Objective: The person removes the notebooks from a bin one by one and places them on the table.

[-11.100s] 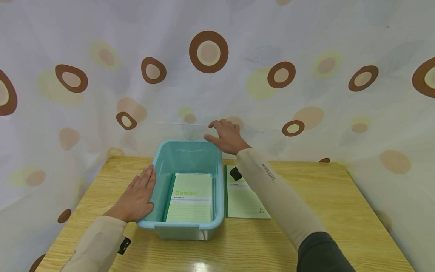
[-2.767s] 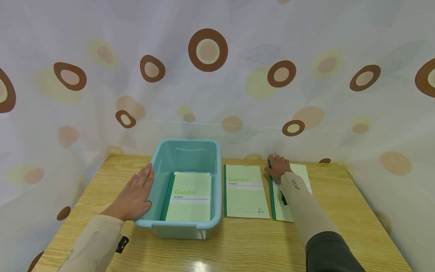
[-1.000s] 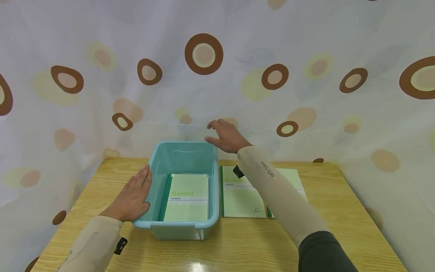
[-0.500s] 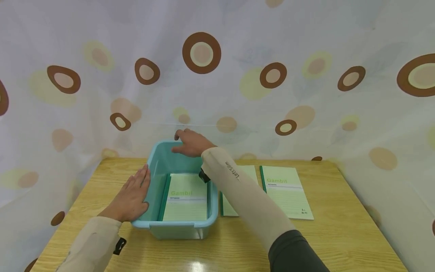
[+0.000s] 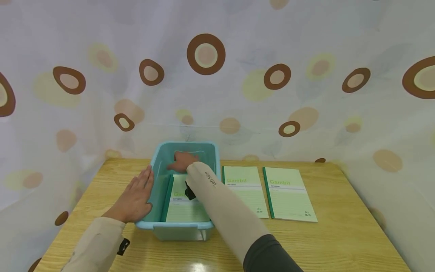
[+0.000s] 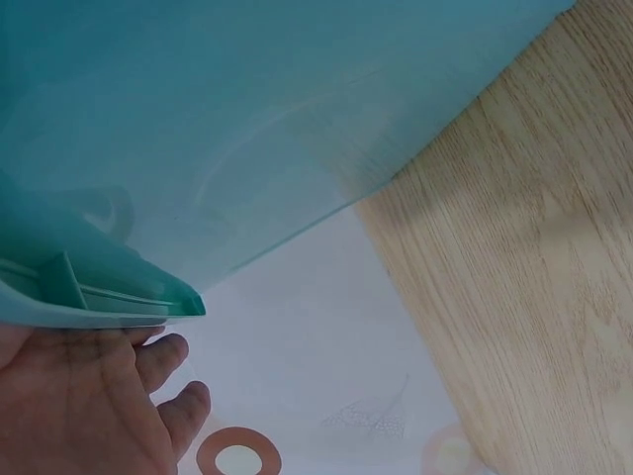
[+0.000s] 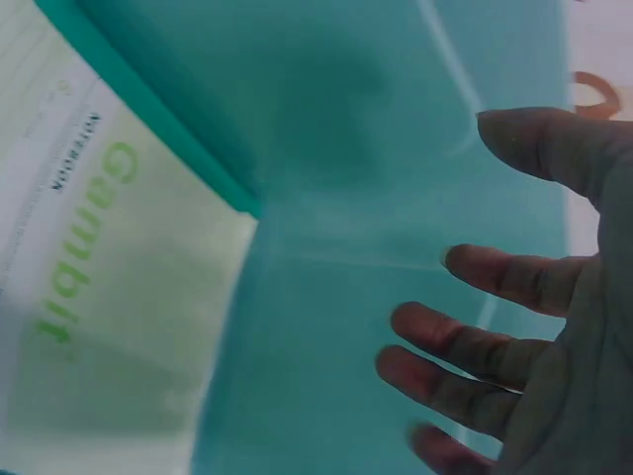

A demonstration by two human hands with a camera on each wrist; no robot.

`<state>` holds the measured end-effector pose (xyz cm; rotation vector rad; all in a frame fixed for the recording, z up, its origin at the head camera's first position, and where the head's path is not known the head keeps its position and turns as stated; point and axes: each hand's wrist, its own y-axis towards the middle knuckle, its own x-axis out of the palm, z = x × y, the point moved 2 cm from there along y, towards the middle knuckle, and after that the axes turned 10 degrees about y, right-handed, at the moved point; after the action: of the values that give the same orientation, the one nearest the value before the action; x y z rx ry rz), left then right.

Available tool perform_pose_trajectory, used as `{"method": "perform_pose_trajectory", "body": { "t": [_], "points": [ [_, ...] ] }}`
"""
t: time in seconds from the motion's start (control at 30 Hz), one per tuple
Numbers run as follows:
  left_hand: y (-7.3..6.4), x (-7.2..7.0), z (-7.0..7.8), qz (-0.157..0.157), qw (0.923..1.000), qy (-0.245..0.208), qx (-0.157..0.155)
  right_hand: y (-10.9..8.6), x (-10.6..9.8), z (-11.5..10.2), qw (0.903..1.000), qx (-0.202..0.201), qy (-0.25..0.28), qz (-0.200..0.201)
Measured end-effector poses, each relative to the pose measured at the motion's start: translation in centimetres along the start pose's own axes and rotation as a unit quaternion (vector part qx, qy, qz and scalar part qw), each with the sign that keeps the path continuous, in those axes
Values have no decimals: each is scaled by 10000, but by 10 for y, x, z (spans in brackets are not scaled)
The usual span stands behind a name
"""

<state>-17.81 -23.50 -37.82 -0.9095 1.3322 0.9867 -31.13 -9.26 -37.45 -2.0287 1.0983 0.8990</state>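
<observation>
A light blue plastic tub (image 5: 180, 225) stands on the wooden table, holding a pale green "Gambit" notebook (image 5: 185, 211) with a dark green spine. My left hand (image 5: 136, 196) rests with straight fingers along the tub's left rim; the left wrist view shows its palm against that rim. Inside the tub's far end is my right hand (image 5: 183, 161), reaching down beyond the notebook's top edge. In the right wrist view its fingers (image 7: 465, 341) are spread and hold nothing, apart from the notebook. My right sleeve covers part of the notebook and the tub's right rim.
Two more Gambit notebooks lie side by side right of the tub, the nearer one (image 5: 242, 196) partly behind my sleeve and the farther one (image 5: 289, 194) slightly angled. Behind the wooden table (image 5: 340, 226) hangs a patterned cloth (image 5: 238, 113).
A second notebook now lies on the table, where my right hand was touching it earlier. That hand has since come left and lowered into the tub; my left hand stays on the rim.
</observation>
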Motion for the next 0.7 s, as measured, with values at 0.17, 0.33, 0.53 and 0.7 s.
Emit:
{"method": "perform_pose_trajectory", "body": {
  "t": [0.17,0.33,0.53,0.7],
  "points": [
    [0,0,-1,29,10000,-19,12,16,26,9,9989,428,-196,36],
    [-1,0,-1,37,9999,-132,30,28,48,19,9988,486,-65,9],
    [-1,0,-3,35,9999,-88,47,29,63,24,9980,589,-9,-223],
    [-1,2,-4,113,9999,-53,94,27,70,25,9971,585,-79,-474]
  ]
}}
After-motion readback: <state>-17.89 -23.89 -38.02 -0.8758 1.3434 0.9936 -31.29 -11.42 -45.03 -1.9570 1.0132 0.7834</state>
